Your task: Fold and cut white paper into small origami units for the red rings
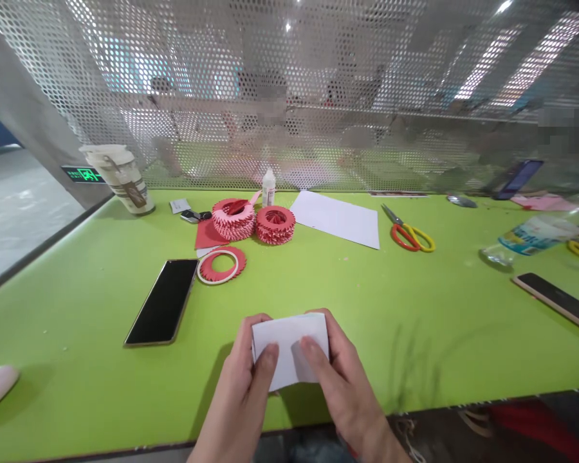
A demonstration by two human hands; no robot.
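Observation:
A small folded piece of white paper is held up over the near edge of the green table. My left hand grips its left side, thumb on the face and fingers behind. On the right side my right hand pinches it the same way, with the thumb pressed near the middle. The fingers behind the paper are mostly hidden. Beyond the hands lie a red paper ring with a white band and a black phone.
On the green table stand pink and red folded-paper rings, a white glue bottle and a paper cup. A white sheet, scissors, a plastic bottle and another phone lie farther right. A perforated screen borders the back.

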